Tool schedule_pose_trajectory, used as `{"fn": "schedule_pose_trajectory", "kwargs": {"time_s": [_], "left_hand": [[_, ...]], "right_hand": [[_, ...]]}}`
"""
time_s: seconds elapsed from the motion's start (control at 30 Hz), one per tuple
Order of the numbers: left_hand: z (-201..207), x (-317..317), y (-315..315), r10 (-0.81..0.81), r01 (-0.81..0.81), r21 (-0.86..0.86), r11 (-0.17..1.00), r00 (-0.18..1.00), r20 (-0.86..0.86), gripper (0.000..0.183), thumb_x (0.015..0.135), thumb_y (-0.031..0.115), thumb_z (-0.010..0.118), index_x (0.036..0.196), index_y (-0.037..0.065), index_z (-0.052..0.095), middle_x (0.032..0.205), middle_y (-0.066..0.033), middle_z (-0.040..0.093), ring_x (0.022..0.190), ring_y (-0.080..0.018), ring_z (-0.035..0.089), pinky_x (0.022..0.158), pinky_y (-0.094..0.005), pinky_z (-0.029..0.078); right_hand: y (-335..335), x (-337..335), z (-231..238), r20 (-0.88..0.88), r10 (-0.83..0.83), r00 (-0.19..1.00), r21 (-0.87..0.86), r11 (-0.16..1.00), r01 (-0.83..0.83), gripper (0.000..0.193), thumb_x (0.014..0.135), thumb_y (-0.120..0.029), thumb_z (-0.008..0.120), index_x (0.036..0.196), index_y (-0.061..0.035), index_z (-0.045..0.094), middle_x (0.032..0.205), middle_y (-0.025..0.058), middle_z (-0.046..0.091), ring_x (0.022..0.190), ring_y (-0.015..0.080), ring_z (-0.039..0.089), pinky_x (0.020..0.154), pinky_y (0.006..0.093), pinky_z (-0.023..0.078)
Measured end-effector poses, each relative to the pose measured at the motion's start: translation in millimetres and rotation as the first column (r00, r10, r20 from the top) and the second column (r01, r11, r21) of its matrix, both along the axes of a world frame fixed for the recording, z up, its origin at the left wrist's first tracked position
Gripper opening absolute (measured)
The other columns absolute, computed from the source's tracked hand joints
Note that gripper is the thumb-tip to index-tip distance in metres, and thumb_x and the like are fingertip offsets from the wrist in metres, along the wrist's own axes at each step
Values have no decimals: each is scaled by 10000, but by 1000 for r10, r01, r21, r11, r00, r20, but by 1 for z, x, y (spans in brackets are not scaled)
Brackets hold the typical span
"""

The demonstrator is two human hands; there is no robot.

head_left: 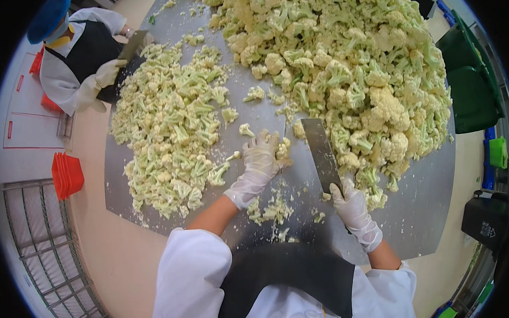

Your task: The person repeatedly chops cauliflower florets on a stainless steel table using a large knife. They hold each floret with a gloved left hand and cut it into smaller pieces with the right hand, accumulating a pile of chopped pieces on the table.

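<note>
Two gloved hands, left hand (260, 156) grip grasping cauliflower floret (282, 150), right hand (348, 200) clenching cleaver (321, 153)

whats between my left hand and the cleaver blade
In the head view, the cauliflower piece under the left hand fills part of it; from there to the cleaver blade is a strip of metal table with crumbs.
</note>
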State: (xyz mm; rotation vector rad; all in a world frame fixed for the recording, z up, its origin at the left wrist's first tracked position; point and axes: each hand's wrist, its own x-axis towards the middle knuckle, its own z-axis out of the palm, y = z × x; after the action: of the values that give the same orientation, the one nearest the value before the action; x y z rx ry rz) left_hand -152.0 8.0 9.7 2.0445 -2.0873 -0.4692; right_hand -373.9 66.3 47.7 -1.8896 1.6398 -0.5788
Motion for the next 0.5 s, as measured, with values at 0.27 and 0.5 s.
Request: {"fn": "schedule_pose_trajectory", "kwargs": {"time_s": [0.27,0.5], "left_hand": [[-10,22,63,-76,6,-430,903,986,-147,497,589,148,681,1021,54,452,1007,-130,457,975,-308,425,818,-405,347],[-24,25,69,11,-121,-367,922,958,-286,377,602,51,634,948,4,490,996,-139,483,1014,-324,423,853,-372,373]], "right_hand": [[25,27,14,-250,269,930,151,960,-237,195,811,-237,497,751,-54,468,520,151,517,501,341,532,451,420,411],[21,46,12,-372,415,830,184,910,-372,186,813,-226,466,749,-51,460,500,151,521,469,324,541,444,418,423]]}}
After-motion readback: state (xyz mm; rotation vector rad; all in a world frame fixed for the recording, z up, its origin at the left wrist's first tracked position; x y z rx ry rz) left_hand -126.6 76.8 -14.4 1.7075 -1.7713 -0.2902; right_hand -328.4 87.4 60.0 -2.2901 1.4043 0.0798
